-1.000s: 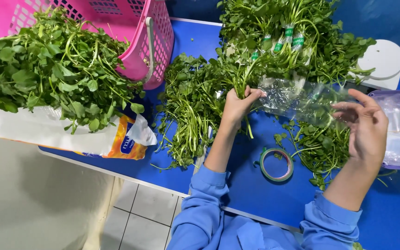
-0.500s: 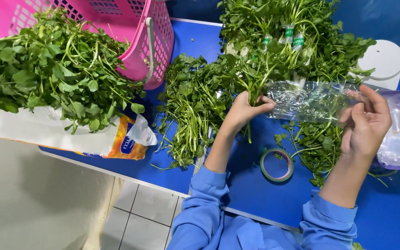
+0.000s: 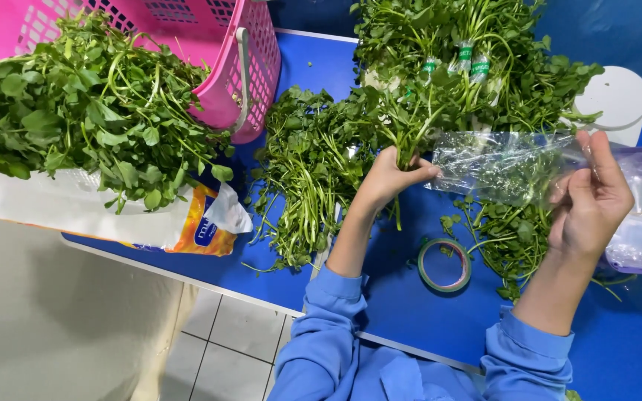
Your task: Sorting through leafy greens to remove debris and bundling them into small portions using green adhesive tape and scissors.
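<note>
Here, a bunch of leafy greens stands mid-frame, its stems gripped in the closed left hand, fingers wrapped round them. Just right of that fist lies the mouth of a clear plastic bag, whose far end the right hand pinches between thumb and fingertips. Sliding the stems in cleanly calls for the bag mouth held wide and level. Below sits a tape roll on the blue table; a pink basket is upper left.
</note>
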